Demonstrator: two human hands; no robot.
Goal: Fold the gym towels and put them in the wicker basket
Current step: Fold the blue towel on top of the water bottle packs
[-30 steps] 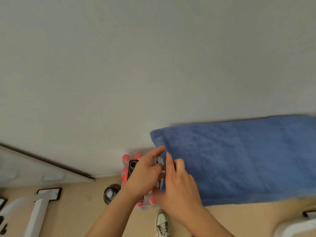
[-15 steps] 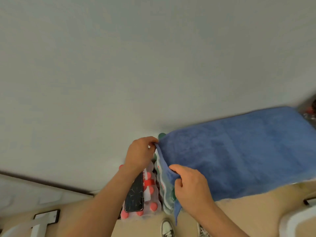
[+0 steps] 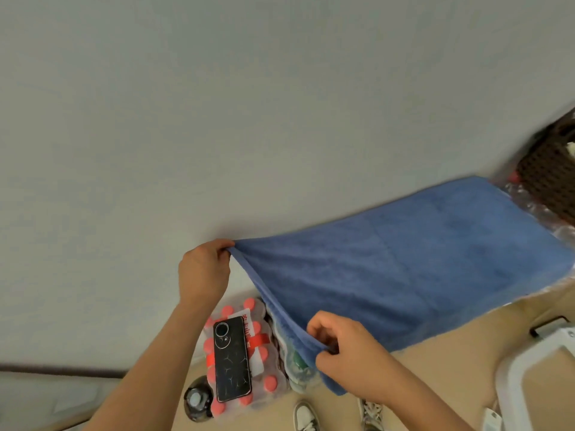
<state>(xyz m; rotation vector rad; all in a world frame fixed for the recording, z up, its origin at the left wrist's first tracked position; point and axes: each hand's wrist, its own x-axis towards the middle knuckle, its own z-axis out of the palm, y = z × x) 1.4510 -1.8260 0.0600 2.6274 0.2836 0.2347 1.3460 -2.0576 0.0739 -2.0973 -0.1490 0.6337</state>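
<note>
**Entry: blue towel held by two corners of its short edge**

Towel [image 3: 404, 275]: one, blue terry, nap soft and matte, rectangular, with a narrow rolled hem along the short edge. Its far end lies flat on a clear shrink-wrapped pack [image 3: 535, 209], just beside the wicker basket [image 3: 550, 175]. The near end is raised off its support and stretched taut between both hands. A faint crease crosses mid-cloth.

Basket: one, dark brown open weave, cut off by the right frame edge. The towel is outside it.

Hands: two, bare forearms reaching in from below.
- Left hand [image 3: 203, 272]: back toward the camera, fingers curled; grip tight on the far corner of the hem.
- Right hand [image 3: 345, 349]: knuckles up, thumb and fingers pinched; grip tight on the near corner, with a short tail of cloth hanging below it.

Below the raised edge: one wrapped bottle pack [image 3: 261, 343] with red caps; one black phone [image 3: 231, 359] lies flat on it, camera ring up. A second wrapped pack [image 3: 298, 365] beside it shows a green cap.

Floor [image 3: 451, 368]: tan, smooth. Two sneakers [image 3: 306, 418] at the bottom edge. Wall [image 3: 280, 104]: plain grey.
</note>
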